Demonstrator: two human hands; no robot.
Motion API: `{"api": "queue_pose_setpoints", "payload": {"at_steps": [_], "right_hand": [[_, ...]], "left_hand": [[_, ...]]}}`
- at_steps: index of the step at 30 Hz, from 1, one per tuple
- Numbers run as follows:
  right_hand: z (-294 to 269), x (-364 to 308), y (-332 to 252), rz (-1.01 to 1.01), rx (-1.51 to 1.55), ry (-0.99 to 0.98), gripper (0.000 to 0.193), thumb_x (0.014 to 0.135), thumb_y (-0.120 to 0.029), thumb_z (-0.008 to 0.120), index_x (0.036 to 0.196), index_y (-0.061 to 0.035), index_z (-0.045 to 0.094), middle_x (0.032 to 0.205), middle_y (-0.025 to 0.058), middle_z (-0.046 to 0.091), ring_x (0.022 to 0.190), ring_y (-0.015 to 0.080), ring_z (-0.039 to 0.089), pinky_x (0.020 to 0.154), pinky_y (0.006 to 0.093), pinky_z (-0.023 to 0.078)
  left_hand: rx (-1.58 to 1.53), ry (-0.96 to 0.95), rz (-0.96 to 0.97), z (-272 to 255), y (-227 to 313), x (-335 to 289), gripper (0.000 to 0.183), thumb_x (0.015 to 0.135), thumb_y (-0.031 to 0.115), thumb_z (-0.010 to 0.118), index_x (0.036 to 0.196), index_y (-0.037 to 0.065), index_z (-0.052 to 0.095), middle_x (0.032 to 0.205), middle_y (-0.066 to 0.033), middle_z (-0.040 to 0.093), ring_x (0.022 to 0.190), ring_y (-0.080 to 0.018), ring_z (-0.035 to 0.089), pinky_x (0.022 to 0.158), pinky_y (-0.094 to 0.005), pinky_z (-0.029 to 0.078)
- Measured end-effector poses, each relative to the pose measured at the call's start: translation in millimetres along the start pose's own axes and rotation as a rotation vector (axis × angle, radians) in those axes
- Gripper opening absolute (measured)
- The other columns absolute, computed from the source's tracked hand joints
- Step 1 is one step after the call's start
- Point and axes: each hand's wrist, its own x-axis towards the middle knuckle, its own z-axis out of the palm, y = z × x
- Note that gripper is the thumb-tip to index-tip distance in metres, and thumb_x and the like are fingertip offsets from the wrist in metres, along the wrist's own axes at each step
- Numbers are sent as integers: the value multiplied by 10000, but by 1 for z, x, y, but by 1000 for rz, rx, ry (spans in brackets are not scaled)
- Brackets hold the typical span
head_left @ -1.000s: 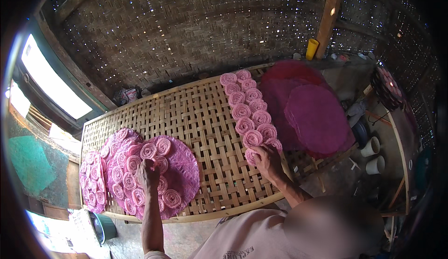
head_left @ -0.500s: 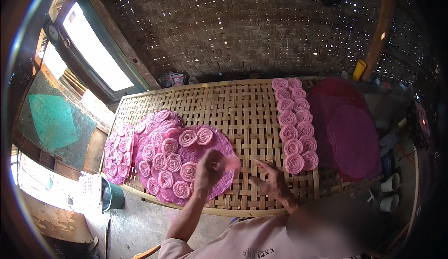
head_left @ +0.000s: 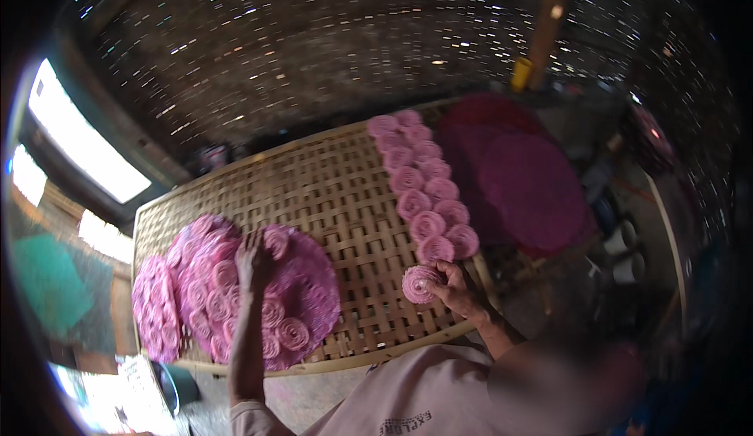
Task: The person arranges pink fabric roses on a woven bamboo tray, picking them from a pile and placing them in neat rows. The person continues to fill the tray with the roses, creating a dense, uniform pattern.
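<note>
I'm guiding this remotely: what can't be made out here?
All in the head view:
Beneath the left hand: hidden by the hand itself.
Pink rosettes beside the left forearm: partly covered by it.
Whether the rosette in the right hand touches the woven bamboo table: the downward angle hides any gap.
White containers: insides lost to blur and shadow.

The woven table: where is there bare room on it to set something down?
The widest bare stretch of weave lies between the round pink sheet and the double row of rosettes; the right hand, holding one rosette, crowds its front. More shows behind the sheet. The left hand and other rosettes crowd the left.
</note>
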Motion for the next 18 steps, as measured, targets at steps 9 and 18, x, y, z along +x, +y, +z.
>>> {"api": "queue_pose_setpoints", "payload": {"at_steps": [9, 18], "right_hand": [[-56, -27, -23, -18, -715, 347, 328, 856, -124, 696, 1175, -74, 642, 1013, 156, 707, 879, 334, 694, 762, 415, 548], [-50, -33, -39, -156, -1036, 565, 332, 818, -129, 733, 1134, -66, 655, 1048, 133, 664, 970, 322, 646, 846, 417, 522]], "left_hand": [[-134, -160, -38, 37, -20, 17, 490, 802, 180, 705, 1259, 42, 592, 1152, -185, 657, 1074, -379, 610, 913, -483, 478], [-387, -298, -131, -12, 25, 37, 530, 747, -23, 688, 1249, 108, 578, 992, -121, 654, 843, -285, 660, 712, -415, 522]]}}
